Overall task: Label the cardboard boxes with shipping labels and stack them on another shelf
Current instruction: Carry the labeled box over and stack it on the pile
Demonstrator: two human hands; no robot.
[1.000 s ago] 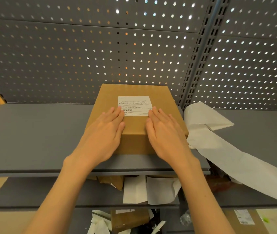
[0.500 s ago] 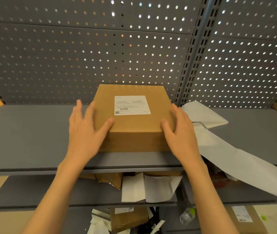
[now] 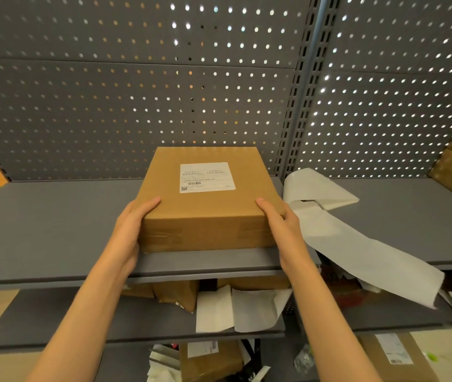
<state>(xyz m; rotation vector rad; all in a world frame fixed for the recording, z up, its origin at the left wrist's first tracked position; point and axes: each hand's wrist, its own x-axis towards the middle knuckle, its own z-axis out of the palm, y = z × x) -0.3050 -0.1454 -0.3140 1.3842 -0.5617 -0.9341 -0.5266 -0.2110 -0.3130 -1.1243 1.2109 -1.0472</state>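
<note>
Head view gives me a flat cardboard box [image 3: 208,205] sitting at the front of a grey metal shelf [image 3: 54,230], its near face close to the shelf's front lip. I cannot tell whether its underside rests on the shelf or is lifted just clear of it. A white shipping label [image 3: 207,177] is stuck on the box's top face, toward the back, with a barcode and a small square code printed on it; the text is too small for me to read.

My left hand [image 3: 131,232] grips the box's left near corner, thumb lying on the top face and the fingers hidden down the side. My right hand [image 3: 281,227] grips the right near corner the same way, thumb on top, fingers wrapped out of sight round the side. Both are clamped on the box from opposite sides.

Just to the right of the box, a long strip of white backing paper [image 3: 357,244] lies folded on the shelf and hangs over its front edge. Behind everything stands a grey perforated panel [image 3: 136,92] with light coming through the holes. On the lower shelf [image 3: 54,321] I see brown parcels [image 3: 176,295] and more white paper sheets [image 3: 236,307]. Another labelled box [image 3: 395,357] sits at the bottom right.
</note>
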